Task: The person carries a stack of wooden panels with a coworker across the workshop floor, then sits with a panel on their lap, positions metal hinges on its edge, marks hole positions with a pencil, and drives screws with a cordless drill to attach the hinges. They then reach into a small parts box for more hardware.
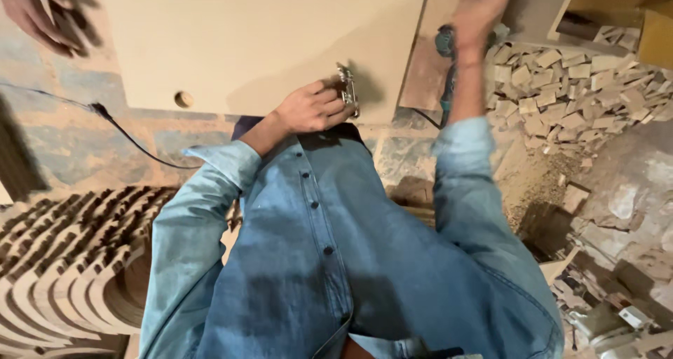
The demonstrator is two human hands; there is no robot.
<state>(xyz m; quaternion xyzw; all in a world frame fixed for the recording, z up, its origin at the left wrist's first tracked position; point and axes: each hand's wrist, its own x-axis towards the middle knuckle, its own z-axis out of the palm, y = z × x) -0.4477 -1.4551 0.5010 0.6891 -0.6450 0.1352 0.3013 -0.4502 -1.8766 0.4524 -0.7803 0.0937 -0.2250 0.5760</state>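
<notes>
A large pale beige board [266, 36] lies flat in front of me, with a round hole [184, 99] near its close edge. My left hand [312, 110] rests on that close edge and pinches a small metal hinge [345, 89] against the board. My right hand [477, 8] is raised above the board's right edge. It is motion-blurred, so I cannot tell whether it holds anything. Both of my arms are in blue denim sleeves.
Another person's hand [42, 15] reaches in at the top left corner. A teal power tool [445, 47] lies just right of the board, near a heap of small wood offcuts [568, 85]. A black cable [126, 134] crosses the floor. Stacked curved plywood pieces [70, 261] are at the lower left.
</notes>
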